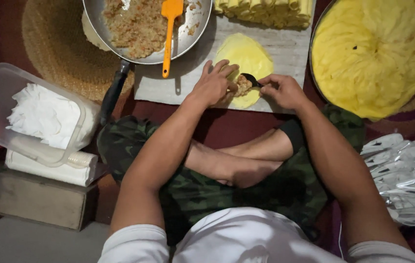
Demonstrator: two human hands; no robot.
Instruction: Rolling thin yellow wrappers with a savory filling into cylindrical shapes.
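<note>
- While you sat cross-legged at the board (285,48), a big bowl (314,73) of stacked yellow wrappers (373,53) stood to its right.
- Up left sat the pan (195,29) of crumbly filling (137,22), an orange spatula (170,29) resting in it.
- One yellow wrapper (246,56) lay flat on the board before you.
- Your left hand (212,85) pressed flat, fingers spread, on its near edge.
- Your right hand (283,90) pinched a dark spoon (250,79), its bowl on the small mound of filling (241,86).
</note>
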